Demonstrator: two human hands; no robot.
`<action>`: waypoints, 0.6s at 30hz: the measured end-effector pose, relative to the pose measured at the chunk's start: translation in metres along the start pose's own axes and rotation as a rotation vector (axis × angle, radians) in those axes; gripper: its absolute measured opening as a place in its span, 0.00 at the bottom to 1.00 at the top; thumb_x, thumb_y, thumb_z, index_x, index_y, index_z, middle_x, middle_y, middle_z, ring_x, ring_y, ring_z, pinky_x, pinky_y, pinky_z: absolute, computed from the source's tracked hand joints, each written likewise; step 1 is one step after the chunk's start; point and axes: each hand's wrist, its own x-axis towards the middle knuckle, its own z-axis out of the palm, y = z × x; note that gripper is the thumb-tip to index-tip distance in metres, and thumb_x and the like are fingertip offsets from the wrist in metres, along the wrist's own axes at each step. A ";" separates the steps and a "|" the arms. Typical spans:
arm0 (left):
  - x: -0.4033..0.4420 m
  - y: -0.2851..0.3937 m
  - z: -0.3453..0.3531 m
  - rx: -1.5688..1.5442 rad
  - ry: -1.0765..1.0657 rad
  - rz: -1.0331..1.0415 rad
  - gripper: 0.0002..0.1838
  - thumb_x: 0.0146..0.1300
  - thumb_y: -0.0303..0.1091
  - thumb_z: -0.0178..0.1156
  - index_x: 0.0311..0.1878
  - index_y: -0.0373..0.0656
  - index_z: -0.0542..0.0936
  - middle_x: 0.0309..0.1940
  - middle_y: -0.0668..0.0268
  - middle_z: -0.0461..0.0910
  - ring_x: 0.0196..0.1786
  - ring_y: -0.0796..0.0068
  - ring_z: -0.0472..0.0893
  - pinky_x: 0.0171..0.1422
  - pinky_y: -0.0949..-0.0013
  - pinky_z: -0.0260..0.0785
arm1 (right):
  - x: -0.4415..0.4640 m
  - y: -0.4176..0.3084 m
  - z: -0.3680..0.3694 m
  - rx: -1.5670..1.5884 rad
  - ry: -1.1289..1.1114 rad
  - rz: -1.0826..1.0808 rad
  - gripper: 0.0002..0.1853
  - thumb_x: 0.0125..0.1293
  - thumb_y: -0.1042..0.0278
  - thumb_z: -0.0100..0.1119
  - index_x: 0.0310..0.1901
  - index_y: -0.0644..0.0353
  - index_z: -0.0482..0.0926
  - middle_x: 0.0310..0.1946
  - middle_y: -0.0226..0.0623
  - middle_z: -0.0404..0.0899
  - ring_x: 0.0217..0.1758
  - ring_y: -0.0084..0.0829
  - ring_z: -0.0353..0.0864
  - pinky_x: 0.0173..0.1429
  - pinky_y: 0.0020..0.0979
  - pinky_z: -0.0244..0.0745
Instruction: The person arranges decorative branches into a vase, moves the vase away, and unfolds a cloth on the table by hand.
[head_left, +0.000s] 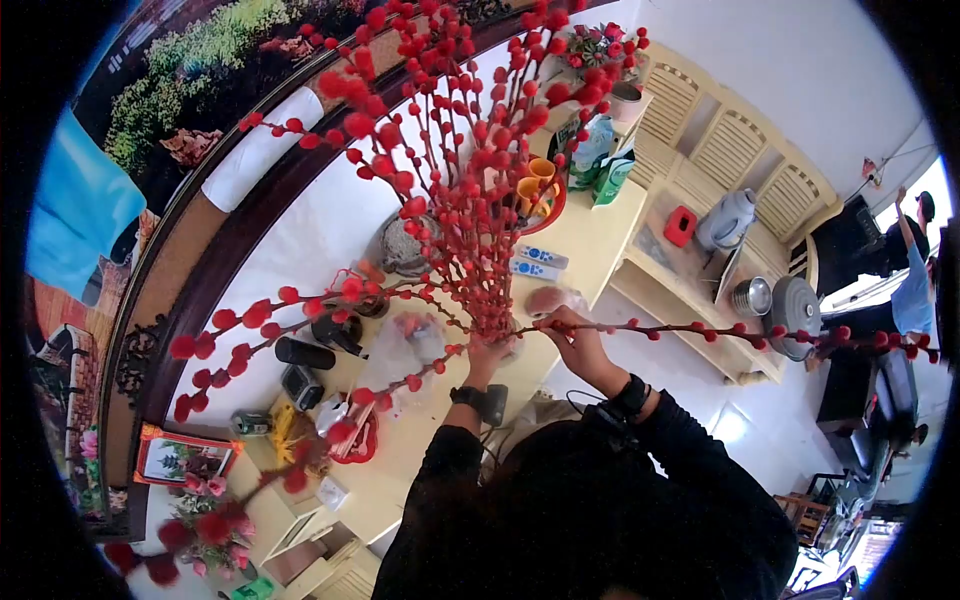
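Fuzzy, oval red buds [359, 125] stud the slender pussy-willow branches [478, 240] bundled above the pale, smooth desk [592, 240]. The left hand [487, 355] grips the bundle's lower stems [490, 322]; the right hand [580, 347] pinches one knobbly branch [655, 333], pointing right. Two rounded orange cups [541, 169] show behind.

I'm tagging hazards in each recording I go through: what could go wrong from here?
1. The bunch of red branches spreads wide above the left hand, which holds it near the base, so it could tip or splay if that hold loosens.
2. The single branch in the right hand sticks far out to the side; turning it in might snag the others or rub off some of its red tufts.
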 end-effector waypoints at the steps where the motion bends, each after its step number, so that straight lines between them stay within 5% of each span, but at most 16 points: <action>1: 0.002 -0.005 -0.003 -0.050 -0.019 0.016 0.30 0.39 0.36 0.66 0.47 0.41 0.67 0.41 0.65 0.72 0.42 0.68 0.73 0.47 0.63 0.66 | 0.000 0.005 -0.001 0.022 0.011 0.015 0.03 0.54 0.81 0.51 0.31 0.66 0.69 0.31 0.37 0.73 0.34 0.24 0.73 0.37 0.22 0.68; 10: -0.001 0.001 -0.002 0.291 -0.093 0.204 0.29 0.39 0.32 0.66 0.47 0.40 0.66 0.40 0.65 0.71 0.42 0.70 0.73 0.47 0.66 0.67 | -0.005 0.024 0.000 0.013 0.024 0.017 0.03 0.54 0.78 0.52 0.32 0.65 0.71 0.28 0.36 0.72 0.31 0.26 0.73 0.35 0.24 0.68; 13: 0.002 -0.009 -0.001 0.318 0.005 0.342 0.21 0.41 0.24 0.62 0.43 0.37 0.71 0.35 0.63 0.75 0.38 0.73 0.75 0.43 0.71 0.69 | 0.001 0.016 -0.001 -0.013 0.025 -0.018 0.04 0.53 0.77 0.53 0.32 0.64 0.72 0.27 0.38 0.71 0.30 0.31 0.72 0.33 0.27 0.66; 15: 0.006 -0.010 -0.001 -0.024 0.027 0.117 0.22 0.41 0.25 0.63 0.43 0.38 0.71 0.36 0.63 0.75 0.39 0.73 0.75 0.44 0.71 0.69 | 0.005 0.013 0.000 0.041 0.034 -0.031 0.05 0.51 0.77 0.52 0.31 0.64 0.73 0.26 0.41 0.70 0.32 0.39 0.70 0.34 0.31 0.65; 18: -0.004 0.012 0.016 -0.192 0.016 0.055 0.23 0.41 0.27 0.64 0.44 0.39 0.71 0.36 0.64 0.75 0.39 0.74 0.75 0.44 0.72 0.69 | 0.009 0.002 -0.006 0.030 -0.008 -0.025 0.05 0.51 0.77 0.51 0.31 0.64 0.72 0.27 0.42 0.70 0.33 0.41 0.70 0.35 0.32 0.65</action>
